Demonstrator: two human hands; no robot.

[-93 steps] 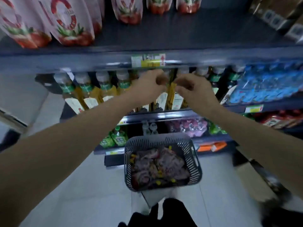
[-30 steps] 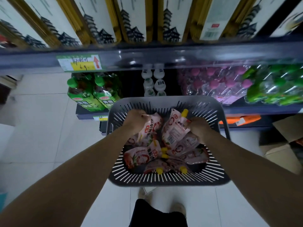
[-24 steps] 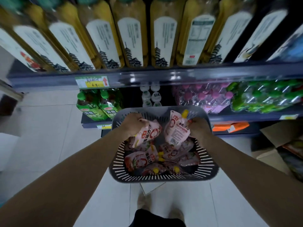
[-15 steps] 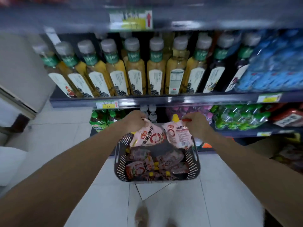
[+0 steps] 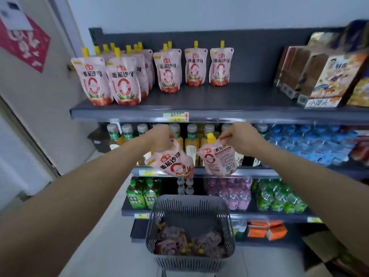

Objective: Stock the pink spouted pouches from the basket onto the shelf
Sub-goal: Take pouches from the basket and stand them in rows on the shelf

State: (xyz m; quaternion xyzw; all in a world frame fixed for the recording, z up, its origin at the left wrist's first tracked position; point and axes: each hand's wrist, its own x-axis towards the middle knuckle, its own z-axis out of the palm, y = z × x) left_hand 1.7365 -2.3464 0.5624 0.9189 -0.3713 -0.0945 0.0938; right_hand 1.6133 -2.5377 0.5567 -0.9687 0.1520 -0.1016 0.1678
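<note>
Two pouches held above the basket: left hand grips a slanted pouch, base down-right; right hand pinches an upright pouch, spout up

Two pouches aloft, others upright on shelf, more seemingly in basket

Pink spouted pouches, upper left: glossy smooth plastic film; shelf: matt dark-grey painted metal by appearance; basket, lower centre: matt slotted grey plastic; boxes, upper right: glossy printed card.
</note>
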